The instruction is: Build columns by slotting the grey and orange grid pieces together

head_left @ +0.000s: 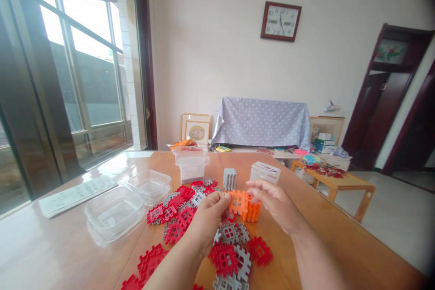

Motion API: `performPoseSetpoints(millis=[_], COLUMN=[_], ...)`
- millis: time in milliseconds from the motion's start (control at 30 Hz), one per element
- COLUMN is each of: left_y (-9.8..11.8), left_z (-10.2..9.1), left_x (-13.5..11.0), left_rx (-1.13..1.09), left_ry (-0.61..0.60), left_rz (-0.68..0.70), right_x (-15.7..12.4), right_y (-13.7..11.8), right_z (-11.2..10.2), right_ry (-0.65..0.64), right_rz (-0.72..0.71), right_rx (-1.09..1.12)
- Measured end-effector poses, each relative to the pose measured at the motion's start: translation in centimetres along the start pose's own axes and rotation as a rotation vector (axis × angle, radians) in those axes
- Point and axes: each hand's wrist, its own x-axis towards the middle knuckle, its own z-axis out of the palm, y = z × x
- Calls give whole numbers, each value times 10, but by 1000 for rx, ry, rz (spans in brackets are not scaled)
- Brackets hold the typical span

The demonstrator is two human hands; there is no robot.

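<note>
Several orange interlocking building tiles (238, 202) with window cut-outs are joined at an angle, raised over the pile on the table. My left hand (212, 210) pinches their left edge between thumb and fingers. At the upper right corner of the same tiles is my right hand (277, 204), thumb and bent fingers closed about the edge; its exact contact is partly hidden. Below and left lie loose red tiles (225, 259) and grey tiles (228, 233), overlapping one another. A grey stack of tiles (229, 178) stands upright just behind the orange ones.
Clear plastic tubs (115, 213) sit at the left beside printed sheets (78, 195). A lidded clear box (192, 165) and a smaller one (265, 172) stand farther back. The wooden table (326, 240) ends at the right, near a low stool (353, 183).
</note>
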Motion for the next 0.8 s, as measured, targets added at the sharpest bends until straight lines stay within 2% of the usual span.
performPoseSetpoints(millis=[167,433,633,800], left_y=[-4,-5,-4,-5], left_z=[-1,0,0,-4], left_x=[2,3,2,5], left_rx=[-100,-160,-167,-159], left_ry=[-3,19,6,80], left_rz=[-51,-64,-63,-6], right_x=[-3,-5,-3,-2], right_y=[-5,-7,-8,-5], right_z=[13,15,23,20], right_ry=[-94,-83,-88,-98], right_rz=[-4,-33,-28,-61], right_rx=[23,89,44,-48])
